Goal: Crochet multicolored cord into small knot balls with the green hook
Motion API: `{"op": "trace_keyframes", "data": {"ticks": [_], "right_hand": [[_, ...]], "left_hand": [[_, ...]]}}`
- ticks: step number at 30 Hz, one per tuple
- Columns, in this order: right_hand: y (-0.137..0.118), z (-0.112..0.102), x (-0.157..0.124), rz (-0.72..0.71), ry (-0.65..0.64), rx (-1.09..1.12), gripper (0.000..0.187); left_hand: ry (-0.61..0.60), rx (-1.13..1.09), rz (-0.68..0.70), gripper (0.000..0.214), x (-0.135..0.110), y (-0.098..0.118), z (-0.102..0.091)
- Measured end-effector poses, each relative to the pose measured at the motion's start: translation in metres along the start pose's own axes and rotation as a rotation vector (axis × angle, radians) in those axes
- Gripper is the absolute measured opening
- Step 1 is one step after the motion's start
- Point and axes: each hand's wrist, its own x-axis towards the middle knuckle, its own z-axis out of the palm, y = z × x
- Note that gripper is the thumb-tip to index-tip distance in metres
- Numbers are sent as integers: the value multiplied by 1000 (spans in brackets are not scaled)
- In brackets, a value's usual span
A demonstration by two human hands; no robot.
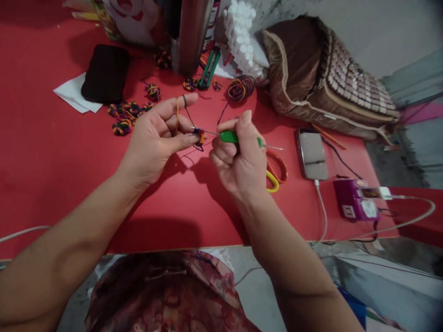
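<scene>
My left hand [157, 127] pinches a small multicoloured piece of crochet [200, 136] between thumb and fingers. Yarn loops around its raised index finger and runs down to the piece. In my right hand [242, 154] is a crochet hook [228, 136] with a green handle, gripped by thumb and fingers. Its thin metal tip reaches left into the crochet piece; a second metal end sticks out to the right. Beyond the hands lies a ball of dark multicoloured yarn [240, 88], with a strand trailing toward them. Crocheted pieces [124, 121] lie behind my left hand.
Scissors [277, 167] with orange and yellow handles lie beside my right hand. Behind are a green cutter [209, 68], a metal flask [189, 37] and a black phone-like object [105, 74]. A brown bag [311, 69], a cabled device [313, 154] and a purple box [353, 198] occupy the right.
</scene>
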Motion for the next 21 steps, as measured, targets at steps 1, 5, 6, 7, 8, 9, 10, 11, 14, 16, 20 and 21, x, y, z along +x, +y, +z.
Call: {"op": "trace_keyframes", "data": {"ticks": [1, 5, 6, 7, 8, 9, 10, 11, 14, 16, 20, 21], "right_hand": [[3, 0, 0, 28, 6, -8, 60], [14, -2, 1, 60, 32, -11, 62], [16, -3, 1, 50, 28, 6, 63], [18, -3, 2, 37, 21, 23, 62], [19, -2, 2, 22, 14, 38, 62], [19, -1, 2, 6, 12, 48, 61], [19, 0, 1, -9, 14, 52, 60], [19, 2, 0, -20, 22, 52, 58], [16, 5, -5, -63, 48, 36, 42], [14, 3, -10, -161, 54, -59, 31], [16, -7, -16, -469, 27, -601, 32], [17, -10, -17, -545, 12, -710, 34]], "left_hand": [[12, 24, 21, 56, -1, 0, 2], [72, 155, 59, 58, -8, 2, 9], [85, 170, 68, 58, -9, 2, 11], [96, 178, 75, 59, -10, 2, 12], [101, 180, 78, 59, -11, 2, 13], [105, 178, 78, 59, -11, 1, 14], [107, 172, 77, 59, -11, -1, 14], [105, 163, 72, 60, -11, -2, 14], [90, 123, 47, 62, -12, -5, 14], [59, 88, 57, 62, -13, -7, 15], [69, 23, 54, 59, -16, -8, 21], [90, -1, 21, 60, -16, -7, 22]]}}
